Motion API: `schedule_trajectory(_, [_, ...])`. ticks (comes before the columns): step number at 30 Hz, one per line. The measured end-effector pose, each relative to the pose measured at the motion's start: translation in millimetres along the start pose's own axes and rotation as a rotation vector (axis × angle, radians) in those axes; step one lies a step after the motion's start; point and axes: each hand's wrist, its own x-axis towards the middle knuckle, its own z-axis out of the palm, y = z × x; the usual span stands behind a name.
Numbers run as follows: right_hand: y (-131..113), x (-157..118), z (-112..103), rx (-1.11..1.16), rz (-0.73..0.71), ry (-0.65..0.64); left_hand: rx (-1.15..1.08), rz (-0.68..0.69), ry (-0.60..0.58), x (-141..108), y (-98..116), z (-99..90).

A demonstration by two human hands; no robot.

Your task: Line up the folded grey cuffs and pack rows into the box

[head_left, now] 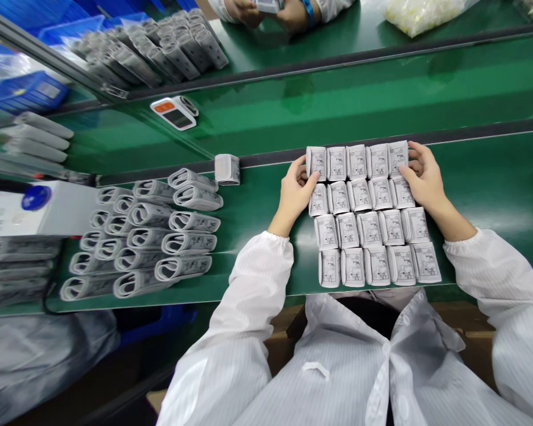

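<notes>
Folded grey cuffs (368,229) with printed line drawings lie in several tight rows at the front of the green table. My left hand (294,192) grips the left end of the farthest row, its thumb on the near side of the end cuff (316,161) and its fingers around the outer edge. At the other end of that row, my right hand (426,176) holds the last cuff (398,156) with thumb and fingers. The row is squeezed between both hands, and all the cuffs rest on the table.
Rolled cuffs (148,239) stand in rows on the left, with a single cuff (227,169) nearby. A wrist blood pressure monitor (174,113) lies on the green belt (257,112). A white box (48,210) is at far left. Across the belt are a co-worker's hands (266,12).
</notes>
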Motion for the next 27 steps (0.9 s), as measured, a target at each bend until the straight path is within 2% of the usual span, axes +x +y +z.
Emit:
schedule_trajectory(6, [-6, 0, 1, 0.024, 0.031, 0.007, 0.011, -0.002, -0.007, 0, 1, 0.2])
schedule_trajectory(15, [-2, 1, 0, -0.014, 0.028, -0.023, 0.012, -0.009, -0.004, 0, 0, -0.2])
schedule_trajectory(27, [-17, 0, 2, -0.016, 0.036, 0.005, -0.005, -0.011, -0.011, 0, 1, 0.2])
